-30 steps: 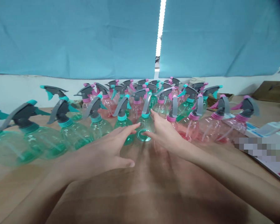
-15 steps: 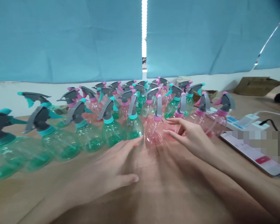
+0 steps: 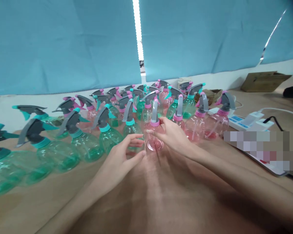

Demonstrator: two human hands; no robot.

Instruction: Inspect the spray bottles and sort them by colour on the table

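Note:
A clear pink spray bottle [image 3: 154,145] with a pink collar and grey trigger head stands upright at the middle of the front row. My right hand [image 3: 175,136] is on its right shoulder, thumb across the front and fingers by the neck. To the bottle's left, my left hand [image 3: 122,159] has its fingers apart and slightly curled, holding nothing. Its fingertips partly cover a green spray bottle [image 3: 130,130] with a turquoise collar. Another pink spray bottle [image 3: 194,128] stands right of my right hand.
Several green and pink spray bottles crowd the table [image 3: 161,201], with green ones [image 3: 88,148] along the front left. On the right are a white power strip [image 3: 239,122] with plugs and cables, a partly blurred phone [image 3: 275,167] and a cardboard box [image 3: 265,81]. Blue curtain [image 3: 63,42] hangs behind.
My right hand has moved left onto the front pink bottle. My left hand has risen and turned, its fingers curling beside that bottle. The view has shifted slightly.

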